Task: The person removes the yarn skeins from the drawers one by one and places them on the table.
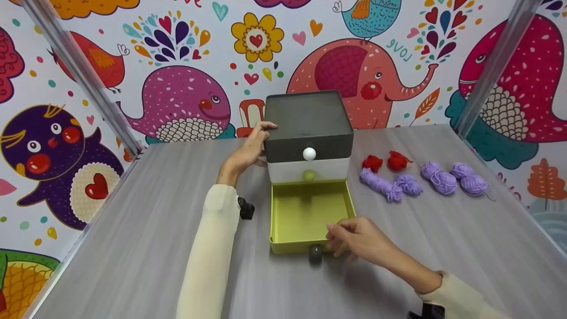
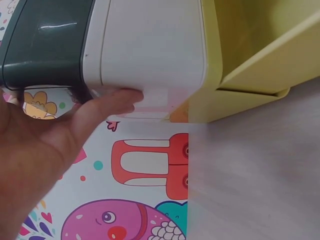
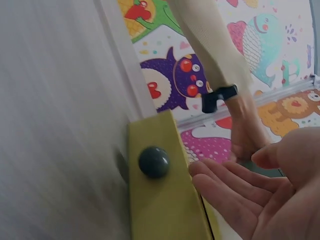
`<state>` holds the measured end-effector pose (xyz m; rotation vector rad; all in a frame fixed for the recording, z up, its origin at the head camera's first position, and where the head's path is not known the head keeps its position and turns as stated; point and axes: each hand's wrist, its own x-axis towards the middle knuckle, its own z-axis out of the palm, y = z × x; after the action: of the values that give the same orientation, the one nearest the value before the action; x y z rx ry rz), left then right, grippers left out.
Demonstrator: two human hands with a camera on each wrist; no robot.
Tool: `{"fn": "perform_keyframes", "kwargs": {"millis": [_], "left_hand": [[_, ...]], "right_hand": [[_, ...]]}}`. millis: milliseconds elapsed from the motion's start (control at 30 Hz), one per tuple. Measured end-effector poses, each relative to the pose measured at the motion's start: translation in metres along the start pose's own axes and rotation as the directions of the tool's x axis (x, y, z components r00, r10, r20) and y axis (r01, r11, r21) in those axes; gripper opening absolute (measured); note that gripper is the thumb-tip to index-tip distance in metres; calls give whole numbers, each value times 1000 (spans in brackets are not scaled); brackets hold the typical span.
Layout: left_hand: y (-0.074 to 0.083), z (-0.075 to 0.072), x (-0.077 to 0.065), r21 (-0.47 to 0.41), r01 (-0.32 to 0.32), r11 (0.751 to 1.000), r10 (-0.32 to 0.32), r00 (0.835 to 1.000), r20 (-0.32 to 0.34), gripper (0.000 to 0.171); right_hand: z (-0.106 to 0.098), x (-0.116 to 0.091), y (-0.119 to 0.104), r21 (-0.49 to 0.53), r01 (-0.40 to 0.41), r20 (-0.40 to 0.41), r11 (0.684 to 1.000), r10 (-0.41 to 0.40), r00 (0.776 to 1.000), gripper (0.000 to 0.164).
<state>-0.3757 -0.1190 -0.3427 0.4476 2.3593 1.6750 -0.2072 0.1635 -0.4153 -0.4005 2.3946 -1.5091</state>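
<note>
A small three-tier drawer cabinet (image 1: pixel 310 115) stands on the table, dark grey on top, white in the middle and yellow-green below. Its bottom drawer (image 1: pixel 301 221) is pulled out and holds nothing. My left hand (image 1: pixel 249 148) grips the cabinet's left upper edge, fingertips on the lid and the thumb (image 2: pixel 112 102) along the white side. At the drawer's front right corner is my right hand (image 1: pixel 361 239), fingers loosely bent and nothing held. Beside those fingers sits the dark round knob (image 3: pixel 154 162) on the drawer front. The upper tiers carry a white knob (image 1: pixel 309 153) and a green knob (image 1: pixel 309 175).
To the cabinet's right lie two red yarn bundles (image 1: pixel 398 161), with several purple yarn bundles (image 1: pixel 438 178) near them. A patterned wall (image 1: pixel 261 88) rises behind the table (image 1: pixel 146 221). Metal posts (image 1: pixel 84 79) stand at the table's far corners.
</note>
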Motion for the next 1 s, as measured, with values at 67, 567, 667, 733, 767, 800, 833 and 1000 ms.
{"fn": "perform_keyframes", "kwargs": {"millis": [67, 567, 667, 733, 767, 800, 833, 1000], "left_hand": [[0, 0, 0, 4, 2, 1000, -2, 1000, -1, 34], [-2, 0, 1, 19, 3, 1000, -3, 1000, -19, 35], [-2, 1, 1, 19, -1, 1000, 2, 1000, -18, 35], [-2, 1, 1, 19, 0, 1000, 0, 1000, -19, 34], [-3, 1, 1, 20, 2, 1000, -1, 1000, -19, 34], [-3, 1, 1, 19, 2, 1000, -2, 1000, -19, 34], [-2, 1, 1, 22, 3, 1000, -3, 1000, -21, 34], [-2, 0, 2, 18, 10, 1000, -10, 1000, -24, 34]], "right_hand": [[5, 0, 2, -36, -14, 21, 999, 14, 1000, 43], [29, -5, 15, -94, -104, 99, 990, 113, 989, 49], [32, -5, 18, -73, -138, 124, 988, 147, 981, 52], [32, -4, 20, -67, -147, 129, 987, 155, 979, 53], [33, -3, 21, -65, -150, 129, 987, 157, 979, 53], [33, -3, 22, -63, -153, 130, 986, 160, 979, 53], [34, -2, 23, -60, -156, 131, 986, 163, 978, 53], [36, 2, 27, -17, -181, 140, 983, 182, 973, 54]]}}
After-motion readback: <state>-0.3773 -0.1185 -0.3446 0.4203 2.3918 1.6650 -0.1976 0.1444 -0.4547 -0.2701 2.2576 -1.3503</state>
